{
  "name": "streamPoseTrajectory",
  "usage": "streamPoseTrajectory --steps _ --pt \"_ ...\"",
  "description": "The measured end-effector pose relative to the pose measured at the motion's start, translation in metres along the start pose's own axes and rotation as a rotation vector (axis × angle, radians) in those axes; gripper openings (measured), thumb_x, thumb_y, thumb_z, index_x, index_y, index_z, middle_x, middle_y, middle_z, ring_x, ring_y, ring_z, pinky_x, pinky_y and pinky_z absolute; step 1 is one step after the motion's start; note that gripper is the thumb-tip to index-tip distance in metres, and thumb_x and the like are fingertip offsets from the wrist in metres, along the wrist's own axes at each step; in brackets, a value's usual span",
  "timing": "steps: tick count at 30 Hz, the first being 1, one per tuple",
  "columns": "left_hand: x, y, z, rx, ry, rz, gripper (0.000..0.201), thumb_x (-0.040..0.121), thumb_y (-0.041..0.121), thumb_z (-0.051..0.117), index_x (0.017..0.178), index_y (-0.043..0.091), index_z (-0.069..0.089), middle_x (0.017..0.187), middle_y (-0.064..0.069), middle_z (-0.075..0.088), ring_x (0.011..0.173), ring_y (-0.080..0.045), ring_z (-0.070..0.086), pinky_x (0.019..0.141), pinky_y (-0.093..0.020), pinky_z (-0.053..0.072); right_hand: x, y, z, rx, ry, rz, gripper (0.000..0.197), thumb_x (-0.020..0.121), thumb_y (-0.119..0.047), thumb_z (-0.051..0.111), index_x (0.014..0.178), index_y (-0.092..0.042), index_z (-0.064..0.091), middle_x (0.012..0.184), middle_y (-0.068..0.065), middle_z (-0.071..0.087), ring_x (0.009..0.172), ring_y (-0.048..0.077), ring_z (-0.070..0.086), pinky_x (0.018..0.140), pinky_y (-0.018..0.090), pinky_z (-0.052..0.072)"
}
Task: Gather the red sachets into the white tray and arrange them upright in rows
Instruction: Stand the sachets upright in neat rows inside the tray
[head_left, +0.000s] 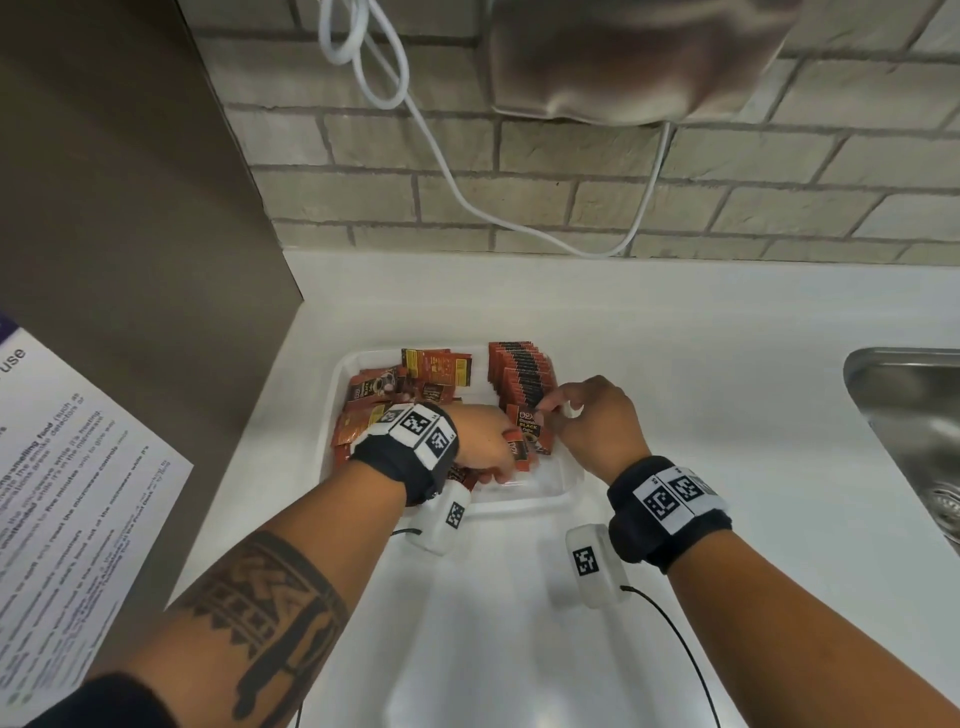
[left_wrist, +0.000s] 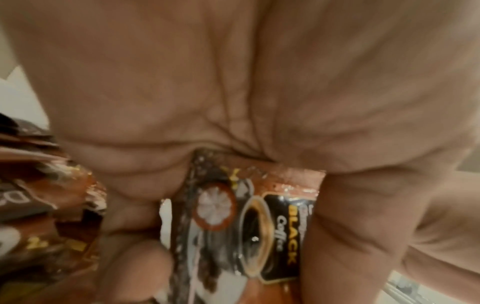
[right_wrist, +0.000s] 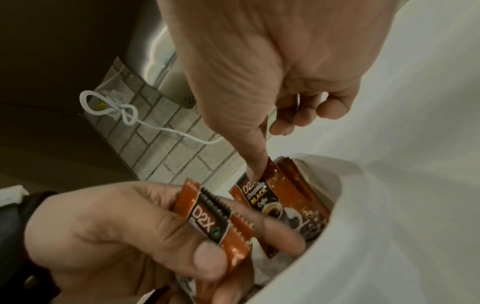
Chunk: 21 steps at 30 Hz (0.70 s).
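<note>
The white tray (head_left: 550, 501) sits on the counter. Upright red sachets (head_left: 522, 374) form a row along its right side, and loose sachets (head_left: 379, 395) are heaped on its left. My left hand (head_left: 498, 457) hovers over the tray's near middle and grips a small stack of sachets (right_wrist: 215, 222) between thumb and fingers; the stack also fills the left wrist view (left_wrist: 259, 226). My right hand (head_left: 587, 415) is at the near end of the row. Its thumb tip (right_wrist: 255, 166) presses the top of the front sachet (right_wrist: 265, 199), with the other fingers curled clear of the packets.
A steel sink (head_left: 904, 415) lies at the right edge. On the left are a brown panel (head_left: 130, 208) and a printed notice (head_left: 78, 493). A white cable (head_left: 467, 197) hangs down the brick wall behind the tray. White counter (head_left: 675, 338) surrounds the tray.
</note>
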<state>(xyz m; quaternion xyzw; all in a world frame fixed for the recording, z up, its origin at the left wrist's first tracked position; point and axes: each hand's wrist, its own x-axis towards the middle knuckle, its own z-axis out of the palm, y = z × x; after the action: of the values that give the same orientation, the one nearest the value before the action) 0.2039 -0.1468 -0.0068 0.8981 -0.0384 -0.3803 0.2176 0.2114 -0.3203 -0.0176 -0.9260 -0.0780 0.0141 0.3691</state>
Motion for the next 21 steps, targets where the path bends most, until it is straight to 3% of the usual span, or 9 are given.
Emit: streamPoseTrajectory --steps 5,7,10,13,19,21 --pt "0.016 0.005 0.002 -0.022 -0.033 -0.012 0.020 0.082 0.024 0.071 0.099 0.012 0.073 0.080 -0.006 0.077 0.068 -0.019 0.066 0.068 -0.032 0.055 -0.003 0.004 0.001 0.021 -0.041 0.019 0.008 0.082 -0.007 0.076 0.088 -0.013 0.078 0.075 -0.018 0.051 0.064 0.001 0.052 0.059 0.000 0.038" --pt "0.017 0.007 0.001 -0.055 -0.045 -0.016 0.014 0.089 0.019 0.069 0.097 0.008 0.070 0.069 -0.001 0.072 0.062 -0.017 0.062 0.060 -0.028 0.053 -0.004 0.005 -0.001 0.039 -0.057 0.020 0.011 0.082 -0.004 0.076 0.088 -0.013 0.077 0.075 -0.017 0.051 0.066 0.002 0.053 0.061 0.000 0.039" --pt "0.016 0.010 0.000 -0.080 -0.051 -0.006 0.005 0.093 0.015 0.065 0.092 0.011 0.067 0.061 0.004 0.065 0.056 -0.013 0.057 0.056 -0.024 0.049 -0.002 0.005 -0.001 0.043 -0.078 0.027 0.015 0.080 -0.002 0.076 0.090 -0.013 0.076 0.078 -0.016 0.052 0.069 0.002 0.054 0.061 0.003 0.040" --pt "0.017 0.010 -0.001 -0.082 -0.055 0.000 0.011 0.094 0.015 0.065 0.083 0.014 0.066 0.058 0.006 0.064 0.054 -0.011 0.056 0.055 -0.023 0.048 0.001 0.008 0.001 0.026 -0.074 0.018 0.018 0.078 -0.003 0.077 0.092 -0.015 0.075 0.081 -0.016 0.051 0.073 0.001 0.052 0.064 0.004 0.039" --pt "0.020 0.008 -0.001 -0.094 -0.073 -0.022 0.011 0.093 0.016 0.065 0.083 0.014 0.067 0.052 0.010 0.065 0.057 -0.013 0.058 0.062 -0.025 0.048 0.002 0.011 0.002 0.041 -0.086 0.026 0.021 0.076 -0.002 0.077 0.091 -0.016 0.072 0.082 -0.016 0.052 0.073 -0.003 0.050 0.063 0.003 0.037" --pt "0.020 0.007 -0.001 -0.080 -0.081 -0.022 0.010 0.092 0.018 0.067 0.086 0.011 0.070 0.060 0.006 0.069 0.061 -0.016 0.060 0.066 -0.028 0.048 0.003 0.011 0.002 0.042 -0.087 0.023 0.022 0.076 -0.003 0.078 0.092 -0.016 0.072 0.082 -0.015 0.052 0.073 -0.003 0.050 0.063 0.002 0.037"
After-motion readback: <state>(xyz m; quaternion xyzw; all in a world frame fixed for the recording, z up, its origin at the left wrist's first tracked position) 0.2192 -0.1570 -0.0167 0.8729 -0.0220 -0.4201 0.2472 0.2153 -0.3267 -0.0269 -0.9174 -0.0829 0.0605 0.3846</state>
